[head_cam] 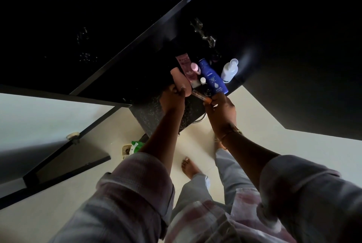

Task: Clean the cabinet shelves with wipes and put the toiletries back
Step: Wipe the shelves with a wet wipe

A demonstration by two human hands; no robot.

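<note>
Pale floor tiles (pixel 293 144) are seen nearest, below two plaid sleeves, and a green pack of wipes (pixel 137 145) is left lying on them at the foot of the counter, presumably kept within reach for the shelves. Above it, a dark speckled counter (pixel 148 113) is used as a holding place for the toiletries. At its near edge the left hand (pixel 173 99) is wrapped round the lower end of a peach tube (pixel 180 80), while the right hand (pixel 221 109) is pinched on a small orange-capped tube (pixel 201 98); both seem to be taken up for return to the cabinet. Just behind, a pink tube (pixel 185 65), a pink roll-on (pixel 195 68), a blue lotion bottle (pixel 212 78) and a white bottle (pixel 230 70) are crowded together, probably so that each can be picked off in turn. An open cabinet door (pixel 49 148) is swung wide at the left; the shelves are lost in darkness.
</note>
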